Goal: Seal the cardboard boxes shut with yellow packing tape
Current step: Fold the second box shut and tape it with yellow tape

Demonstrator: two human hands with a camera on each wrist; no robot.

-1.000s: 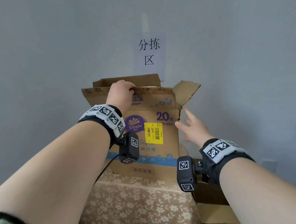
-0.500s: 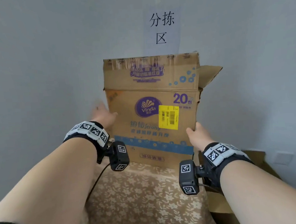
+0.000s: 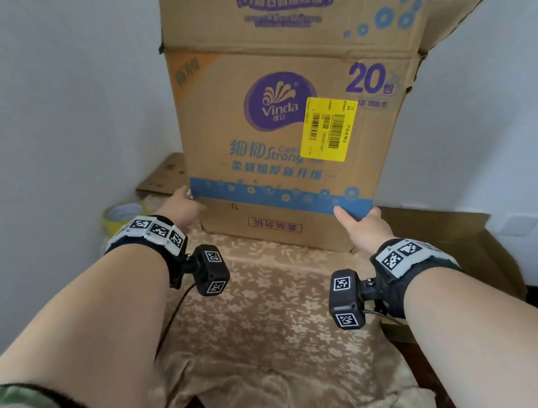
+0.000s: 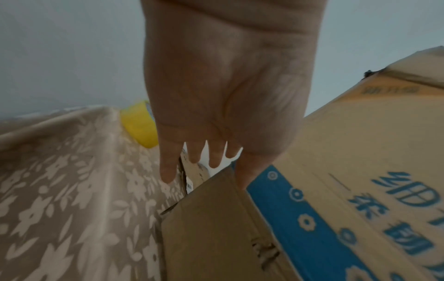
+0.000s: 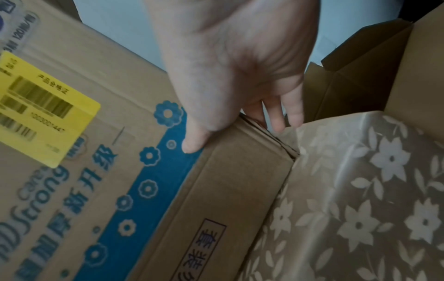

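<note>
A tall Vinda cardboard box (image 3: 275,133) with a yellow barcode label (image 3: 327,129) stands on the flower-patterned tablecloth (image 3: 269,315). Its near top flap stands upright and a side flap sticks out to the right. My left hand (image 3: 186,198) clasps the lower left corner edge, thumb on the blue band (image 4: 288,199) and fingers along the side. My right hand (image 3: 358,221) holds the lower right corner edge (image 5: 259,129), thumb on the front and fingers round the side. A roll of yellow packing tape (image 3: 120,214) lies on the table left of the box, beyond my left wrist.
A second open cardboard box (image 3: 454,238) sits low at the right, beside the table. Flat cardboard (image 3: 164,176) lies behind the box on the left. Grey walls close in at the back and left. A wall socket (image 3: 517,223) is at the right.
My left hand left the top flap, and both hands slid down the box sides to its lower corners. The box now fills more of the head view.
</note>
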